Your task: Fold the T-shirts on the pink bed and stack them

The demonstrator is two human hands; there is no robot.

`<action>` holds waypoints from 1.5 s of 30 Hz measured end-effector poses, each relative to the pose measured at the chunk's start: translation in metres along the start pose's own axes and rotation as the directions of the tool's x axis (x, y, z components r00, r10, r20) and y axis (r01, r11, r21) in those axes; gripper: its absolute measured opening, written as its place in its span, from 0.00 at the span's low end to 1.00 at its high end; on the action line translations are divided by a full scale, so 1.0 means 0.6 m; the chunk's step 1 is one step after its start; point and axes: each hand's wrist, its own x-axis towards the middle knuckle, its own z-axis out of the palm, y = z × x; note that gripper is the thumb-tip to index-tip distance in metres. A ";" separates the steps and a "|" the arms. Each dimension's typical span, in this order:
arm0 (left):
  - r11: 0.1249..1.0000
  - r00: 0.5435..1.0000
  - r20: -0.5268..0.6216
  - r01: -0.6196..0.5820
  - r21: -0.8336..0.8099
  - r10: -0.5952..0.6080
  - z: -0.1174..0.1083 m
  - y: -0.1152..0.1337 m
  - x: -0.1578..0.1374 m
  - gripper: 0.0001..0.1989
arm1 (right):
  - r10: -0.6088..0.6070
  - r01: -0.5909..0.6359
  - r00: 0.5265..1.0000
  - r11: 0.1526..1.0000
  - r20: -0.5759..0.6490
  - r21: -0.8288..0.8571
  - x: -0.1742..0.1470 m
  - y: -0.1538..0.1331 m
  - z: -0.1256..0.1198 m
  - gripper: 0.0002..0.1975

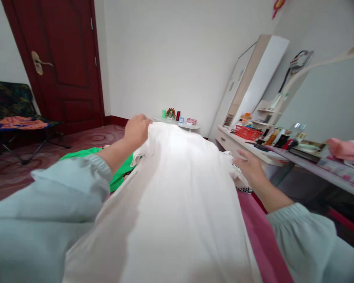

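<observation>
A long white short-sleeved shirt point(177, 196) lies spread out in front of me, its shoulders at the far end. My left hand point(137, 130) is closed on the shirt's far left shoulder, fingertips pinching the cloth and lifting it a little. Beside the right sleeve point(237, 175) is my right hand point(249, 165), with fingers apart and slightly blurred; it seems to hold nothing. Under the shirt shows a pink surface point(258, 224). Green cloth point(120, 175) peeks out at the left, and black-and-white patterned cloth point(244, 190) at the right.
At right stands a dressing table point(236, 143) with a red basket point(247, 133), bottles and a mirror point(333, 94). A small shelf point(191, 126) with ornaments is against the far wall. To the left are a folding chair point(8, 96) holding orange cloth and a dark red door point(65, 74).
</observation>
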 end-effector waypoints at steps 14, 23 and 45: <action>0.943 0.905 0.280 -0.281 -0.177 0.322 0.136 -0.063 -0.383 0.25 | -0.128 0.213 0.934 0.949 0.334 -0.233 -0.327 0.204 -0.048 0.21; 0.946 0.913 0.252 -0.290 -0.147 0.320 0.137 -0.055 -0.381 0.24 | -0.182 0.294 0.919 0.908 0.351 -0.298 -0.333 0.187 -0.044 0.21; 0.952 0.906 0.294 -0.276 -0.134 0.304 0.136 -0.060 -0.385 0.24 | -0.185 0.331 0.899 0.880 0.396 -0.340 -0.335 0.188 -0.049 0.22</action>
